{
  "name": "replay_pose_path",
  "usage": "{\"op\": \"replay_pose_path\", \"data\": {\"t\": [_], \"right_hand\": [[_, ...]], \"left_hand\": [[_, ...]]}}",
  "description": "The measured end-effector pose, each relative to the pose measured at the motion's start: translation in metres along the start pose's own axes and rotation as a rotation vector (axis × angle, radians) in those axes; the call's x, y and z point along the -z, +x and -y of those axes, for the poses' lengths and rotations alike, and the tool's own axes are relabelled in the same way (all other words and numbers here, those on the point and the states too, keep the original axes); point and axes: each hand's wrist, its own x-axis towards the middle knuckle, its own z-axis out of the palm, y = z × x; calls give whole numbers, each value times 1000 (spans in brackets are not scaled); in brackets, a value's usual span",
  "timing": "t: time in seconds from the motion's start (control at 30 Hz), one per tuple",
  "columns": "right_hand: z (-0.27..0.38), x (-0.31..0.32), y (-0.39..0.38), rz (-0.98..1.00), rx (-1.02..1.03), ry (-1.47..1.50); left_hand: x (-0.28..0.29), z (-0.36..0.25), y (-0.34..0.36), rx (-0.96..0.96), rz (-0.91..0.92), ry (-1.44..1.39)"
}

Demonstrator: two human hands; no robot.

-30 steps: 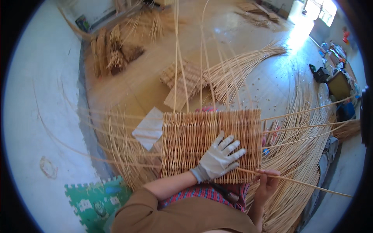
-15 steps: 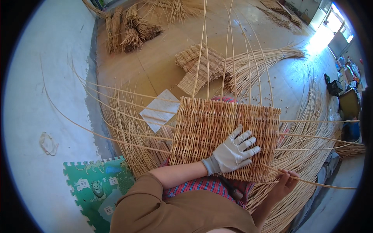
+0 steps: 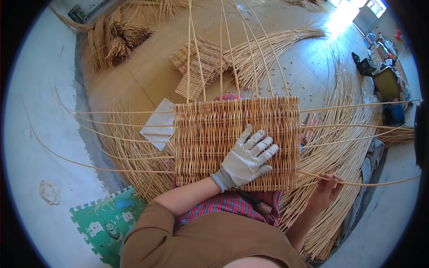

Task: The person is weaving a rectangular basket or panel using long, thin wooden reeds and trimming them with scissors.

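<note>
A rectangular woven wicker panel [image 3: 210,138] lies over my lap, with long willow rods sticking out from its far, left and right edges. My left hand [image 3: 246,158], in a white glove with a grey cuff, rests flat on the panel with its fingers spread. My bare right hand [image 3: 330,185] is beyond the panel's right edge, its fingers pinched around the nearest willow rod [image 3: 375,184] on that side. Under the panel's near edge a dark tool with a wooden handle [image 3: 263,208] lies on a red and blue striped cloth [image 3: 208,210].
Loose willow rods [image 3: 344,156] spread on the floor at right, more at left. Ahead lie woven pieces [image 3: 196,58] and a rod bundle [image 3: 268,51]; tied bundles [image 3: 118,38] stand at the far left. A white sheet [image 3: 159,125] and a green foam mat [image 3: 107,223] are at left.
My view has shifted, so the panel and both hands appear farther left and higher, and the panel sits straighter. My left hand stays flat on it; my right hand keeps its hold on the rod.
</note>
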Motion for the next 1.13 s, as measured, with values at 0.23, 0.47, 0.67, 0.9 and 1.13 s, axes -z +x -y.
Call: {"op": "replay_pose_path", "data": {"t": [0.23,0.47,0.67,0.9,1.13], "right_hand": [[-3,7,-6,-39,-23,-4],[-12,-13,-18,-12,-101,-235],[-18,13,-5,-165,-220,-170],[-21,18,21,-120,-349,103],[-32,20,29,-83,-408,112]], "left_hand": [[0,-5,1,2,13,13],[8,-1,-5,-5,18,-37],[6,-6,20,11,67,-65],[-4,-14,18,17,143,124],[-3,-11,19,-14,129,133]]}}
